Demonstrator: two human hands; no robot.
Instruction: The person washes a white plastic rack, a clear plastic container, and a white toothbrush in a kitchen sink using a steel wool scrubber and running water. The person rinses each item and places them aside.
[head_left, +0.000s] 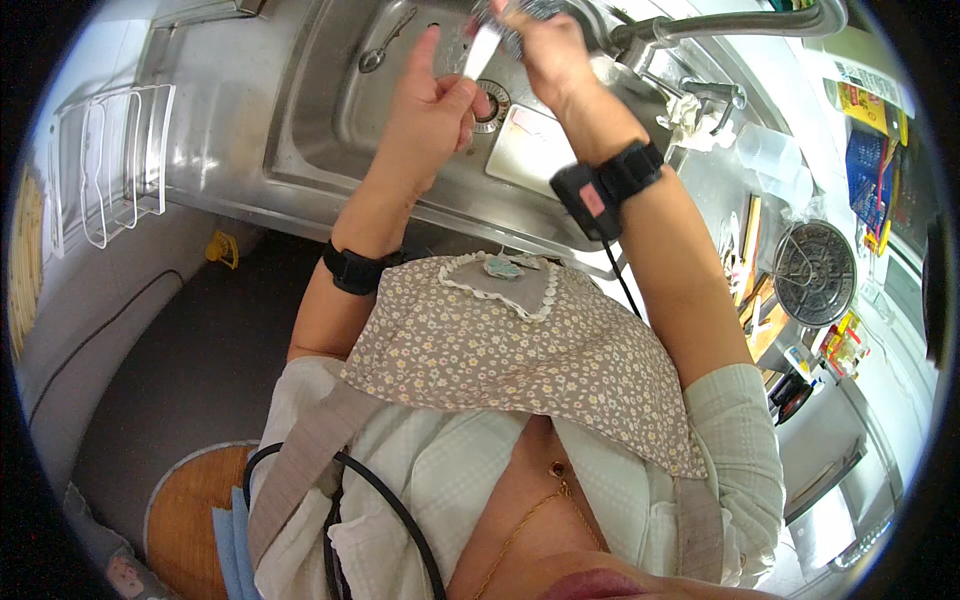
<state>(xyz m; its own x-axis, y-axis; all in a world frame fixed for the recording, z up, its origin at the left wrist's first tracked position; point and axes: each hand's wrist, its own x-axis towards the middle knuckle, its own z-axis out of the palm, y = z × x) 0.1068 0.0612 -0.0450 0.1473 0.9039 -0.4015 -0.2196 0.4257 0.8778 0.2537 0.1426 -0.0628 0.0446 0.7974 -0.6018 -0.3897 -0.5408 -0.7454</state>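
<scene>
Both my hands are over a stainless steel sink (307, 112). My left hand (439, 109) grips the lower end of a flat, shiny utensil (483, 51), its index finger pointing away. At the utensil's upper end, my right hand (551, 49) holds a dark, wiry item (517, 22) that looks like a scouring pad; motion blurs it, and the frame edge cuts it off. Below my hands, a white rectangular board or tray (529, 154) lies in the basin beside the drain strainer (491, 106). To the left in the basin rests a metal spoon (373, 60).
A metal faucet (720, 26) arches at the upper right. Crumpled white tissue (686, 120), translucent plastic cups (769, 150) and a round metal strainer or rack (815, 274) stand right of the sink. At the left is a white wire rack (112, 161).
</scene>
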